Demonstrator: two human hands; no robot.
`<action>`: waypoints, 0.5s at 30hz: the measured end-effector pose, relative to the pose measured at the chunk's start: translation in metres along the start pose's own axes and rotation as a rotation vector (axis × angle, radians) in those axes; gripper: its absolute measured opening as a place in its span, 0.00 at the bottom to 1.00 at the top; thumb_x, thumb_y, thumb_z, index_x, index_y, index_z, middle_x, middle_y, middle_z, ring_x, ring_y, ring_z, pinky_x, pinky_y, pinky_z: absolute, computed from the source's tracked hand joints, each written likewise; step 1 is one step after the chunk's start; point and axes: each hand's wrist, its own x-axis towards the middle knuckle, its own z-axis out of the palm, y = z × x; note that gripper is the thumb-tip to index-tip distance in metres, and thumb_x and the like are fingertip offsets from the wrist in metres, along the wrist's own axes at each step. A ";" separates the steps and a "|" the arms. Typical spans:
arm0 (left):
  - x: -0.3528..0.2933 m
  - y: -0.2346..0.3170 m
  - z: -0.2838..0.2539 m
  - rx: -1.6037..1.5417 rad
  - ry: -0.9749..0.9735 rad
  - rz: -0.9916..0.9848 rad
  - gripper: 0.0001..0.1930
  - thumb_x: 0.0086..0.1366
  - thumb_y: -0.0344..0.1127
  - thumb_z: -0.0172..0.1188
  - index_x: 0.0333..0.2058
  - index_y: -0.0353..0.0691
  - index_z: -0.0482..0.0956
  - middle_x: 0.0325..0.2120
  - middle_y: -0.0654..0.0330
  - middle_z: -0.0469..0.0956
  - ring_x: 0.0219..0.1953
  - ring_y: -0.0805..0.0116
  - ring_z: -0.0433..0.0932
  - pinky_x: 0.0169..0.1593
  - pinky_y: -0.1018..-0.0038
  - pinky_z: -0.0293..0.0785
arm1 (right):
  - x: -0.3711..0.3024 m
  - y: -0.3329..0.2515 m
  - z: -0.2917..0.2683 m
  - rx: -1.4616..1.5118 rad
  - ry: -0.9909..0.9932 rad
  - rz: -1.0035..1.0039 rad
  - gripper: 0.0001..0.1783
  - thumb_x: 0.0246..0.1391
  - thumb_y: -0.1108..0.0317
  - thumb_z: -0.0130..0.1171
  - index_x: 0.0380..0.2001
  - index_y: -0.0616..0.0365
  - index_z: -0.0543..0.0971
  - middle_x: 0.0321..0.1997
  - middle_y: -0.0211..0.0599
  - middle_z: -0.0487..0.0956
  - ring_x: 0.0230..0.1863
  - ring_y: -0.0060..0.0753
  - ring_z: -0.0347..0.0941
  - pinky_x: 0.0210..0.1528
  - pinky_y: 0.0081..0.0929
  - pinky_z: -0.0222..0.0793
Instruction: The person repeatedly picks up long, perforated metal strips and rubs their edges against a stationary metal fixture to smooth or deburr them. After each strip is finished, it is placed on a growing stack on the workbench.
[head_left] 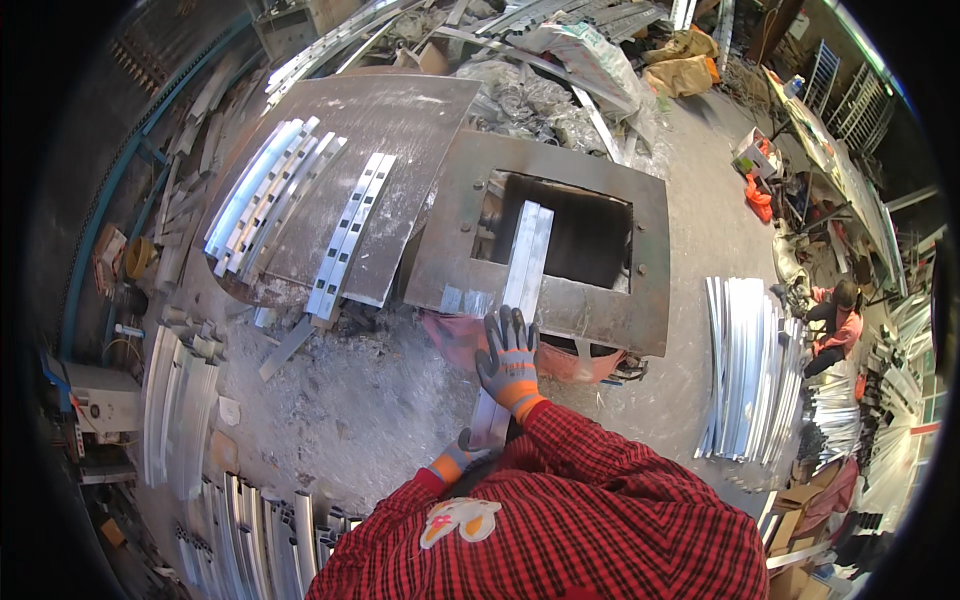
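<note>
A long silvery metal profile (526, 262) runs from my body out over the square opening of a steel plate stand (645, 215). My right hand (510, 365), in a grey glove with an orange cuff, lies on top of it with fingers stretched forward. Closer to me, my left hand (460, 457), gloved alike, is closed at the near end of the profile; its fingers are partly hidden. Left of the stand, a dark metal table (400, 115) carries punched metal strips (345, 240) with square holes and a further group of profiles (265, 195).
Stacked metal profiles (750, 370) lie on the floor at right, with more bundles (180, 410) at left. Pink sheeting (455, 340) hangs under the stand's near edge. Plastic-wrapped material (520, 95) is heaped behind it. Far right, another person (838, 325) sits among the piles.
</note>
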 end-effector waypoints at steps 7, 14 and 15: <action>0.088 0.162 -0.004 0.402 0.017 0.130 0.32 0.60 0.56 0.68 0.58 0.45 0.76 0.52 0.48 0.77 0.54 0.57 0.76 0.57 0.65 0.71 | 0.132 0.060 -0.030 0.027 0.136 0.048 0.38 0.61 0.54 0.52 0.72 0.53 0.59 0.77 0.51 0.54 0.78 0.54 0.45 0.77 0.55 0.36; 0.157 0.269 0.013 0.331 0.050 -0.004 0.41 0.56 0.63 0.69 0.51 0.26 0.77 0.49 0.47 0.80 0.49 0.62 0.80 0.50 0.66 0.75 | 0.222 0.108 -0.045 -0.106 0.125 0.208 0.40 0.60 0.46 0.50 0.72 0.47 0.59 0.77 0.38 0.57 0.78 0.45 0.47 0.73 0.54 0.43; 0.155 0.271 0.015 0.315 0.052 -0.079 0.41 0.55 0.62 0.70 0.52 0.27 0.77 0.49 0.46 0.80 0.49 0.62 0.80 0.50 0.66 0.75 | 0.220 0.106 -0.043 -0.105 0.136 0.221 0.40 0.60 0.46 0.50 0.72 0.47 0.59 0.77 0.38 0.57 0.77 0.46 0.48 0.72 0.54 0.45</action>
